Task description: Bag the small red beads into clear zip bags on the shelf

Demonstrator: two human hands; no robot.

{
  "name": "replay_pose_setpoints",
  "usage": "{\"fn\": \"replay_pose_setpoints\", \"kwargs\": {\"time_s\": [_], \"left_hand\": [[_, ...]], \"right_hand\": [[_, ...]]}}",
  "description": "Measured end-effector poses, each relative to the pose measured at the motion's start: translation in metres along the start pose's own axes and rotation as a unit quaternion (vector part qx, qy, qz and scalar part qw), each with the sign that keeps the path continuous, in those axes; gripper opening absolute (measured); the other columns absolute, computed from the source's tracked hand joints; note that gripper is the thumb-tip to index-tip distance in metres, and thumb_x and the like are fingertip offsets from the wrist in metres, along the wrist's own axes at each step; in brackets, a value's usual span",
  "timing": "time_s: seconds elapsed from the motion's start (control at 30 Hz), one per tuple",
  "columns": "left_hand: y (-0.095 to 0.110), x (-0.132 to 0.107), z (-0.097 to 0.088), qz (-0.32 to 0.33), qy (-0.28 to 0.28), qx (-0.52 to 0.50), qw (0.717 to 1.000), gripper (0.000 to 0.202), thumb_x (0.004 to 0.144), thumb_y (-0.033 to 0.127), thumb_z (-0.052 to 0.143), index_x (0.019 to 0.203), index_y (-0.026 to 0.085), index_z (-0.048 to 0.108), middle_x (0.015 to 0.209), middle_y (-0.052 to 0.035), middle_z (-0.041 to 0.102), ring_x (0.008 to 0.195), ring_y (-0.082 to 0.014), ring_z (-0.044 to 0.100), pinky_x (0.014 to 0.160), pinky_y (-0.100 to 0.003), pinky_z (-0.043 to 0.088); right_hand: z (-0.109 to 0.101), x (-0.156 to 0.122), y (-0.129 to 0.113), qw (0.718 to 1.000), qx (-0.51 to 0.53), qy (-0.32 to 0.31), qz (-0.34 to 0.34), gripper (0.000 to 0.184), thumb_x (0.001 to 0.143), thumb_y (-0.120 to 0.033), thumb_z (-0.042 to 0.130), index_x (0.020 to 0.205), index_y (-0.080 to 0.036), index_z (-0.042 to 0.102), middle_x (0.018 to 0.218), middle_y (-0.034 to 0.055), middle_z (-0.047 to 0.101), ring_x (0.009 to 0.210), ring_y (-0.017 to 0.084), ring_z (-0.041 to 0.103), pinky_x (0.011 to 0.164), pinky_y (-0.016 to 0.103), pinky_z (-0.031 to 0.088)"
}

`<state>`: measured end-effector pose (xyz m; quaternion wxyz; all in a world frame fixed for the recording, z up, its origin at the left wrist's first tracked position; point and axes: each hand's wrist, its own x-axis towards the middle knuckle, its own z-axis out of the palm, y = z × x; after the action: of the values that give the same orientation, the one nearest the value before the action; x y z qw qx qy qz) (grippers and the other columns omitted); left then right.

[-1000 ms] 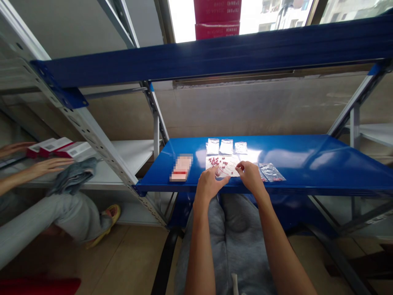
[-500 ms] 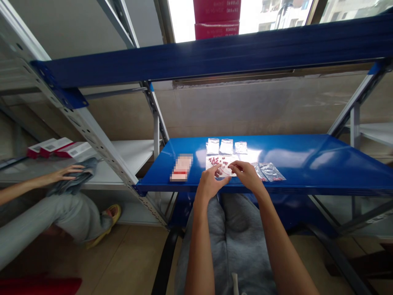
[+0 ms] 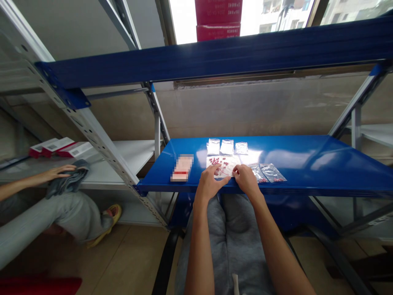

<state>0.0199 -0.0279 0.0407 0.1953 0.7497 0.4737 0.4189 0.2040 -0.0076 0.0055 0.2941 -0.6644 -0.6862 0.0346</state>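
Observation:
My left hand (image 3: 210,184) and my right hand (image 3: 246,179) are on a transparent plastic bag (image 3: 223,163) of small red parts, pinching its near edge from both sides. The bag lies flat on the blue steel shelf (image 3: 307,157). Beyond it stand a row of 3 small white-filled packets (image 3: 226,147). To the right, next to my right hand, lie 2 small plastic bags, the nearer (image 3: 258,173) and the farther (image 3: 272,173), with a few red parts in each. Left of my left hand lies a blurred pink-and-white packet (image 3: 182,168).
My grey-clad lap (image 3: 233,241) lies below the shelf's near edge. On the left, behind a perforated steel upright (image 3: 101,141), a co-worker's hand (image 3: 61,172) rests on a grey cloth (image 3: 69,180). Red-and-white boxes (image 3: 58,147) stand on the white shelf (image 3: 123,155).
My right hand has moved slightly left and toward me, closer to my left hand. The co-worker's hand has moved onto the grey cloth, and the view has shifted slightly.

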Motion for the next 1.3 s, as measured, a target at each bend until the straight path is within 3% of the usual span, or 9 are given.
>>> {"fn": "replay_pose_setpoints", "kwargs": {"time_s": [0.2,0.33,0.5,0.7,0.93,1.1,1.3], "left_hand": [[0.002,-0.001,-0.001,-0.019,-0.018,0.0,1.0,0.057,0.077,0.038,0.082,0.128,0.015,0.068,0.113,-0.01,0.075,0.094,-0.0216,0.07,0.089,-0.035,0.057],[0.003,-0.001,0.0,-0.019,-0.025,-0.001,1.0,0.057,0.078,0.038,0.082,0.128,0.016,0.068,0.114,-0.0099,0.076,0.095,-0.0223,0.071,0.089,-0.034,0.057],[0.003,-0.001,-0.001,-0.004,-0.02,-0.006,1.0,0.053,0.079,0.037,0.081,0.127,0.018,0.069,0.118,-0.0095,0.075,0.099,-0.023,0.072,0.093,-0.036,0.057],[0.005,-0.002,-0.002,-0.012,-0.028,-0.013,0.999,0.052,0.078,0.034,0.081,0.126,0.017,0.069,0.116,-0.0088,0.076,0.096,-0.0219,0.071,0.09,-0.034,0.057],[-0.002,-0.003,-0.006,-0.018,-0.015,-0.004,1.0,0.052,0.08,0.034,0.079,0.127,0.016,0.069,0.116,-0.0094,0.075,0.096,-0.0218,0.07,0.091,-0.035,0.056],[-0.012,-0.002,-0.008,-0.019,-0.001,0.002,1.0,0.051,0.08,0.035,0.079,0.127,0.016,0.069,0.113,-0.0092,0.075,0.096,-0.0223,0.07,0.09,-0.035,0.056],[-0.011,-0.004,-0.012,-0.024,0.0,0.011,1.0,0.048,0.081,0.032,0.079,0.125,0.015,0.07,0.117,-0.0108,0.075,0.101,-0.0244,0.071,0.097,-0.037,0.054]], "right_hand": [[-0.022,0.0,-0.009,0.983,0.183,0.024,-0.002,0.023,0.088,-0.036,0.058,0.083,-0.019,0.072,0.073,0.0054,0.07,0.069,0.02,0.061,0.067,0.031,0.042],[-0.037,-0.003,-0.02,0.961,0.274,-0.025,-0.03,0.026,0.086,-0.042,0.059,0.081,-0.019,0.071,0.067,0.0024,0.066,0.063,0.018,0.055,0.062,0.029,0.039],[-0.043,-0.006,-0.028,0.95,0.3,-0.069,-0.047,0.028,0.085,-0.042,0.059,0.081,-0.019,0.073,0.059,-0.0012,0.056,0.059,0.015,0.047,0.057,0.028,0.033],[-0.042,-0.006,-0.027,0.952,0.286,-0.083,-0.072,0.033,0.09,-0.043,0.055,0.078,-0.019,0.074,0.063,0.0001,0.06,0.06,0.015,0.048,0.058,0.028,0.032],[-0.024,0.007,-0.012,0.98,0.195,0.014,-0.022,0.019,0.089,-0.029,0.059,0.09,-0.018,0.075,0.077,0.0049,0.071,0.071,0.019,0.062,0.071,0.029,0.043],[0.0,0.023,-0.012,0.997,0.076,-0.017,-0.015,0.019,0.091,-0.018,0.061,0.101,-0.017,0.077,0.093,0.0095,0.073,0.088,0.021,0.066,0.081,0.028,0.044],[0.01,0.031,-0.021,0.998,-0.005,-0.052,-0.025,0.024,0.095,-0.016,0.056,0.108,-0.018,0.076,0.106,0.0127,0.071,0.098,0.023,0.065,0.08,0.027,0.043]]}}
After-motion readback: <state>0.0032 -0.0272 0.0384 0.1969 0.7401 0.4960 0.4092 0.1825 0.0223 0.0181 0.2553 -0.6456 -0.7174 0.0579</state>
